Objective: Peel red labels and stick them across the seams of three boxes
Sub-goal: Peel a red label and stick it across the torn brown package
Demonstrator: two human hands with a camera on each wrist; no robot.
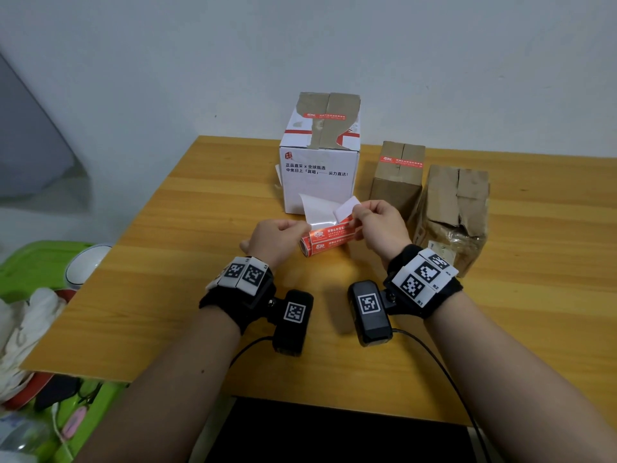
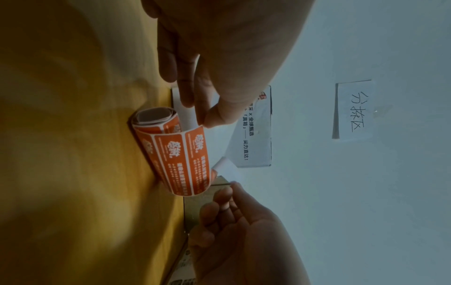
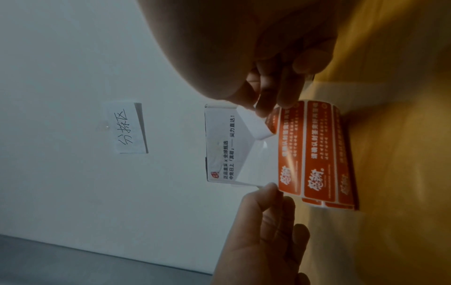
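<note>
A roll of red labels (image 1: 329, 239) lies on the wooden table (image 1: 173, 295) in front of the white box (image 1: 319, 177). My left hand (image 1: 304, 225) pinches the roll's white backing sheet (image 1: 315, 210) at its left edge. My right hand (image 1: 358, 212) pinches the end of one label (image 1: 347, 208), which is lifted off the sheet with its white underside showing. The right wrist view shows that label (image 3: 253, 125) curling up from the roll (image 3: 317, 154). Red labels lie across the top seams of the white box and the small brown box (image 1: 397, 182). The crumpled brown box (image 1: 455, 208) shows none.
The three boxes stand in a row behind my hands, near the wall. A green bin (image 1: 36, 265) with cloths and a white round object sits left of the table. A paper sign (image 2: 354, 110) hangs on the wall. Cables trail from both wrist cameras toward the table's near edge.
</note>
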